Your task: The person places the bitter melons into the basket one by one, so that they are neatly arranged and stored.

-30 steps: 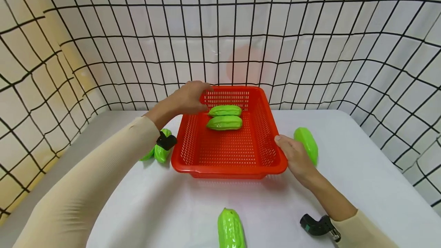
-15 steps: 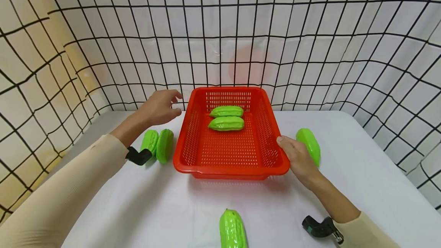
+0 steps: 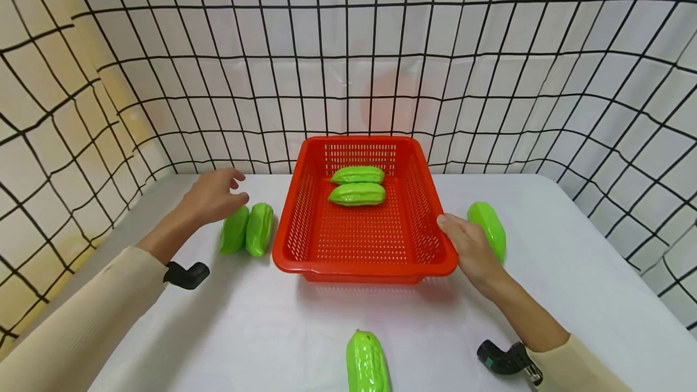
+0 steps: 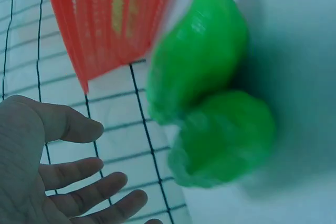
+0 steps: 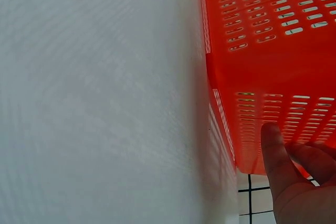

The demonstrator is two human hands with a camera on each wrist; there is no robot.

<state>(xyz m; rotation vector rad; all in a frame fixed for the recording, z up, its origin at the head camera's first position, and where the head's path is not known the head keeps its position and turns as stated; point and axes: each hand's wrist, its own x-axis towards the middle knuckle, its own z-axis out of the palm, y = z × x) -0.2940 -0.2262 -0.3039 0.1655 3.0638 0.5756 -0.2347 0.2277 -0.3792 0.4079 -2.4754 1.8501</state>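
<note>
My right hand [image 3: 471, 247] grips the right rim of a red perforated plastic basket [image 3: 365, 269]; in the right wrist view its fingers [image 5: 275, 150] lie against the slotted side wall. Two glossy green, ridged, gourd-like vegetables [image 3: 356, 194] lie side by side inside the basket, toward the back. My left hand [image 3: 209, 198] holds nothing, its fingers spread and slightly bent, beside and partly over a pair of the same vegetables [image 3: 259, 230] left of the basket. The left wrist view shows that pair [image 4: 205, 45] apart from the fingers.
Another green vegetable [image 3: 367, 362] lies at the front of the white table [image 3: 272, 331], cut by the frame edge. One more [image 3: 490, 228] lies right of the basket, beyond the right hand. Black wire mesh [image 3: 376, 56] encloses the back and sides.
My left hand has moved left and down from over the basket's back left corner, to the pair of vegetables outside. The right hand has stayed on the rim and the basket is still.
</note>
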